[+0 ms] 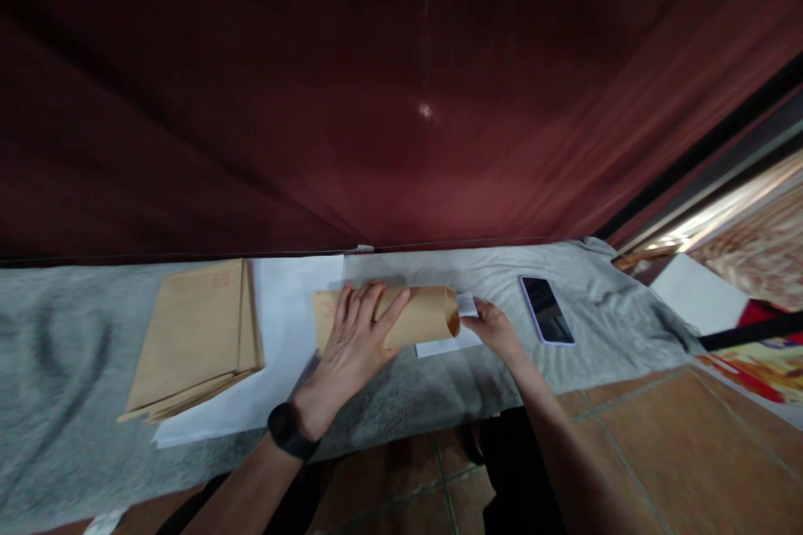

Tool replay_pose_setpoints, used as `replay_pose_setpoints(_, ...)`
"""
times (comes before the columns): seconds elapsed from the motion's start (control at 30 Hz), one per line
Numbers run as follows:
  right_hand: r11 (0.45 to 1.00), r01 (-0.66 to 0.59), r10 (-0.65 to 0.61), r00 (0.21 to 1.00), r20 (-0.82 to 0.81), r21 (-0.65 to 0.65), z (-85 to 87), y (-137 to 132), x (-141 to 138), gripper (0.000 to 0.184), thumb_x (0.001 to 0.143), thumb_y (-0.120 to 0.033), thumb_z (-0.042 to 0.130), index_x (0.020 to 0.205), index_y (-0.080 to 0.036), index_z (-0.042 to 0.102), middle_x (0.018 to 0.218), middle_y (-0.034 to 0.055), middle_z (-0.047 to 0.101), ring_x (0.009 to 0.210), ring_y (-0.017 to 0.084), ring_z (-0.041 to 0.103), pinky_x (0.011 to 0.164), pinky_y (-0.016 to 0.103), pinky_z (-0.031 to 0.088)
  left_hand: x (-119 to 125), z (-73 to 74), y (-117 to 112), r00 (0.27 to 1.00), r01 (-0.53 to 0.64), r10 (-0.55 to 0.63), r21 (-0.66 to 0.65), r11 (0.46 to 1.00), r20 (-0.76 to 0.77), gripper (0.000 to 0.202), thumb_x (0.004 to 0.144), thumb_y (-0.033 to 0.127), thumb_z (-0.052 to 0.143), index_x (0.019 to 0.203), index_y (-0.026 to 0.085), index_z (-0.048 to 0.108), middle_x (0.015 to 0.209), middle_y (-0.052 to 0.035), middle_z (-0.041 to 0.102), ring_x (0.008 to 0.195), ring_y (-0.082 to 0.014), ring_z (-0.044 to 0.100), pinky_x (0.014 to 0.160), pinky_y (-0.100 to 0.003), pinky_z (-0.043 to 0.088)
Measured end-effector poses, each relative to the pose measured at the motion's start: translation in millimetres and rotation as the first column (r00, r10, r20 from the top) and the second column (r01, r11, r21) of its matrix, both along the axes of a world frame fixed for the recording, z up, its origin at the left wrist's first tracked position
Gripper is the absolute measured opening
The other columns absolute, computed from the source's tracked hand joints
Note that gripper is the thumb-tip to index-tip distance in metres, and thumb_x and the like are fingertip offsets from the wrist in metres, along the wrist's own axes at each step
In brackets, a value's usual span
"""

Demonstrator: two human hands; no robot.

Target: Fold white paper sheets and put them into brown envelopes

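A brown paper envelope (423, 313) lies sideways in front of me, its mouth bulging open toward the right. My left hand (355, 334) rests flat on top of it with the fingers spread, and a dark watch (292, 431) is on that wrist. At the envelope's mouth, my right hand (495, 324) pinches a folded white paper (466, 304). The paper's left end is at the opening; how far it reaches inside is hidden. Another white paper (448, 344) lies partly under the envelope, below the right hand.
Left of my hands, a stack of brown envelopes (191, 326) overlaps white sheets (288, 309). A phone (547, 311) lies to the right on the grey cloth (595, 309). Dark red fabric (401, 142) hangs behind the surface. Tiled floor (652, 435) shows below.
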State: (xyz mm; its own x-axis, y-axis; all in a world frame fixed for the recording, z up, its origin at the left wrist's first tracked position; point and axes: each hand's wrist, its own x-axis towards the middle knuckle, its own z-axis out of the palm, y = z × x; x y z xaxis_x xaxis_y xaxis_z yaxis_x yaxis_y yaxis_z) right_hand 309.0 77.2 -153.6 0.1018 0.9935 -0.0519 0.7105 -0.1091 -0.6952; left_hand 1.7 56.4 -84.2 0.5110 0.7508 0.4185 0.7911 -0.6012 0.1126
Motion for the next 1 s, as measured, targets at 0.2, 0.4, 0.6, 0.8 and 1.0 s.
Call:
replay_pose_setpoints(0.2, 0.971, 0.164, -0.122, 0.966, -0.227, 0.175, 11.7, 4, 15, 0.023, 0.081, -0.046, 0.06, 0.076, -0.024, 0.057, 0.066, -0.0017, 0.059, 0.063, 0.018, 0.052, 0.06, 0.029, 0.04, 0, -2.0, 1, 0.986, 0.043, -0.066, 0.152, 0.987, 0.155, 0.107, 0.08, 0.037, 0.078, 0.158, 0.03, 0.005, 0.149, -0.0188, 0.038, 0.141, -0.0381, 0.038, 0.117, -0.065, 0.026)
replay_pose_setpoints(0.4, 0.825, 0.414, -0.181, 0.839, -0.514, 0.385, 29.9, 1, 24, 0.029, 0.083, -0.05, 0.064, 0.087, -0.022, 0.055, 0.071, -0.0029, 0.056, 0.065, 0.015, 0.049, 0.063, 0.027, 0.042, -3, -1.0, 12, 0.969, -0.075, 0.032, 0.167, 0.983, 0.247, 0.113, 0.081, 0.049, 0.075, 0.158, 0.026, -0.004, 0.147, -0.021, 0.036, 0.14, -0.0384, 0.037, 0.117, -0.066, 0.024)
replay_pose_setpoints(0.6, 0.735, 0.552, -0.163, 0.708, -0.687, 0.395, 50.0, -10, 12, 0.032, 0.082, -0.047, 0.065, 0.1, -0.021, 0.059, 0.08, -0.0009, 0.06, 0.071, 0.015, 0.053, 0.07, 0.028, 0.045, -19, -16.5, 27, 0.977, -0.203, 0.205, -0.039, 0.978, 0.064, 0.11, 0.079, 0.049, 0.076, 0.161, 0.024, 0.006, 0.144, -0.0181, 0.043, 0.136, -0.0373, 0.041, 0.117, -0.065, 0.02)
replay_pose_setpoints(0.8, 0.854, 0.368, -0.097, 0.806, -0.583, 0.367, 55.3, -17, -4, 0.027, 0.086, -0.047, 0.062, 0.097, -0.022, 0.061, 0.078, 0.0005, 0.062, 0.071, 0.017, 0.054, 0.067, 0.029, 0.045, -19, -24.8, 27, 0.983, -0.186, 0.186, -0.085, 0.979, -0.005, 0.111, 0.076, 0.049, 0.077, 0.161, 0.025, 0.009, 0.144, -0.0176, 0.045, 0.132, -0.0373, 0.045, 0.117, -0.065, 0.02)
replay_pose_setpoints(1.0, 0.9, 0.256, -0.064, 0.878, -0.474, 0.352, 45.7, -16, 0, 0.025, 0.087, -0.047, 0.062, 0.079, -0.024, 0.058, 0.067, -0.0033, 0.052, 0.062, 0.015, 0.045, 0.058, 0.026, 0.037, -19, -25.6, 27, 0.986, -0.154, 0.152, -0.023, 0.988, -0.066, 0.107, 0.077, 0.045, 0.078, 0.161, 0.024, 0.015, 0.147, -0.0195, 0.043, 0.135, -0.0394, 0.042, 0.118, -0.066, 0.016)
